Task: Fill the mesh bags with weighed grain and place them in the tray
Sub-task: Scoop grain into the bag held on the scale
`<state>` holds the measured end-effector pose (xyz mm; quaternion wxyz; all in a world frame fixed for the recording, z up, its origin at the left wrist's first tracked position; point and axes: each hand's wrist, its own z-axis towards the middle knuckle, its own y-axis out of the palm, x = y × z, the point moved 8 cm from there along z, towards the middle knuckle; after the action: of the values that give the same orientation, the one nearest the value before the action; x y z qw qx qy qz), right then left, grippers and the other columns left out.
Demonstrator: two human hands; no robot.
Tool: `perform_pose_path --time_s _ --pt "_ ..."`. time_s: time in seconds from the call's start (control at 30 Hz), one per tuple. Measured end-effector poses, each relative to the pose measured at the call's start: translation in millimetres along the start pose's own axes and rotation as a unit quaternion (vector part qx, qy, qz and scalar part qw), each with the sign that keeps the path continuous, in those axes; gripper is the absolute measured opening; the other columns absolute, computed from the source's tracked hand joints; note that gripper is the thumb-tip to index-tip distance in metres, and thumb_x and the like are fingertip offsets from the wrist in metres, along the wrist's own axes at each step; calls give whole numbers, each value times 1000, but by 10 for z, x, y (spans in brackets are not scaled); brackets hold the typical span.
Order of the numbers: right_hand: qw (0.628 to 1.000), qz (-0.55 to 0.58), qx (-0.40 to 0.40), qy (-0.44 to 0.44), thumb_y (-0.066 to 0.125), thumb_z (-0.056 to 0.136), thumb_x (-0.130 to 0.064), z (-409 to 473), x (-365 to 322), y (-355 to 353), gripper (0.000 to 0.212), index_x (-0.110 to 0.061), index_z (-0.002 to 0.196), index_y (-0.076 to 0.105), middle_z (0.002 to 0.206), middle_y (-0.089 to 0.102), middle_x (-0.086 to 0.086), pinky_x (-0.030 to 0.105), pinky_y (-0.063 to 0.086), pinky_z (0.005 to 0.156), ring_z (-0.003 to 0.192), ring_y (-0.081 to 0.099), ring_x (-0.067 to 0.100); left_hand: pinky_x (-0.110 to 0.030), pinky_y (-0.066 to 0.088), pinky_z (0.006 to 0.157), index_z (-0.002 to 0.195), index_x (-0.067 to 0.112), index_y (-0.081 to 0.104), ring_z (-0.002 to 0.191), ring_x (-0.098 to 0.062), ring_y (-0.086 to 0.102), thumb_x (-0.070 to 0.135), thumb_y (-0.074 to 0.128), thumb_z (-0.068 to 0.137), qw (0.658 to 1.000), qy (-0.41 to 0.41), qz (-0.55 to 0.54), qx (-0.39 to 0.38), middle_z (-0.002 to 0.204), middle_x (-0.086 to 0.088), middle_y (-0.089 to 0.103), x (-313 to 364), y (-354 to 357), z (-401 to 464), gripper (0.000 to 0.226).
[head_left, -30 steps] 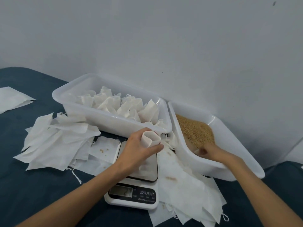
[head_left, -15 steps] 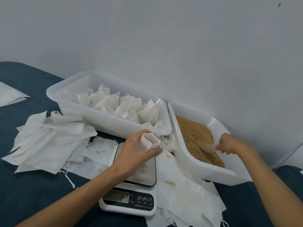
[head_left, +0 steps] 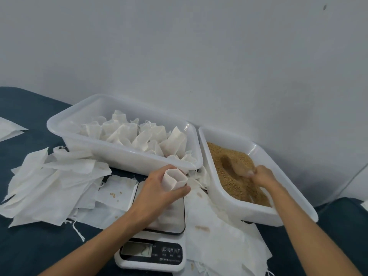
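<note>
worktop (head_left: 29, 251): dark cloth, littered with flat empty bags (head_left: 49, 186). tray (head_left: 123, 154) at back left holds filled bags. bin (head_left: 258, 214) to its right holds loose grain (head_left: 231, 176). scale (head_left: 157, 250) in front, display unreadable. left hand (head_left: 157, 192) curled round an open bag (head_left: 174, 179), mouth up, standing on the scale. right hand (head_left: 260, 175) grips a scoop (head_left: 239, 168) dug into the grain. judgement: bag is light, limp, collapses if released; hold near the rim to keep the mouth open. grain spills readily.
</note>
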<state>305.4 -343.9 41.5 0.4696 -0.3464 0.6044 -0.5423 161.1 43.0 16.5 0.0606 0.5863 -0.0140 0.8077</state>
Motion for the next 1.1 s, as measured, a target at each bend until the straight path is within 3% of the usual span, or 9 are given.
perform_pose_path --time_s 0.07,0.23,0.43,0.57,0.7,0.83,0.93,1.1 --pt "999 43 12 11 61 98 -28 -26 73 -2 27 -8 80 58 78 62 9 33 40 62 69 54 20 -19 50 70 91 25 71 78 -8 66 33 83 77 1000 -2 4 -1 84 4 72 3 2 -2 20" --pt "995 93 34 8 69 95 -26 -12 46 0 21 -5 91 67 90 66 11 36 48 80 85 59 26 -20 51 69 90 24 72 78 -10 66 32 85 75 1000 -10 -8 -12 86 -2 73 3 38 -5 21" --pt "994 96 47 -15 73 93 -26 -24 -43 -31 17 -13 84 65 89 61 4 31 42 76 78 52 17 -18 50 66 90 23 72 75 -8 64 32 85 74 1000 -12 -13 -14 86 -4 73 19 54 -18 22" --pt "990 127 60 -25 71 94 -22 -100 -81 -116 16 -6 95 69 100 69 9 34 46 84 86 56 20 -17 50 66 90 26 73 76 -8 66 33 85 73 1000 -10 -8 -8 86 -3 74 40 46 -29 22" --pt "977 172 81 -100 74 91 -18 -346 -282 -382 10 -13 100 73 98 70 -4 29 41 90 103 63 18 -17 52 68 92 29 72 79 -8 68 35 85 73 1000 -15 -1 7 88 -1 76 53 -11 -3 23" --pt "951 220 27 -216 74 89 -20 -806 -595 -565 13 -21 101 71 104 73 -8 34 47 101 105 66 10 -21 52 69 90 31 72 81 -10 70 33 85 74 1000 -17 4 5 87 2 76 80 8 -23 21" --pt "923 248 -22 -294 73 88 -21 -1163 -855 -669 18 -22 105 74 108 75 -9 33 49 101 107 68 6 -25 53 72 92 27 71 83 -14 70 27 86 77 1000 -24 -9 -1 88 -1 76 90 17 -30 21" --pt "900 235 -72 -359 71 81 -33 -1633 -1203 -823 25 -40 104 75 110 74 -18 23 47 89 106 67 -1 -30 54 74 98 21 70 82 -13 68 16 87 84 999 -33 -1 -6 93 -5 76 98 -21 -29 22"
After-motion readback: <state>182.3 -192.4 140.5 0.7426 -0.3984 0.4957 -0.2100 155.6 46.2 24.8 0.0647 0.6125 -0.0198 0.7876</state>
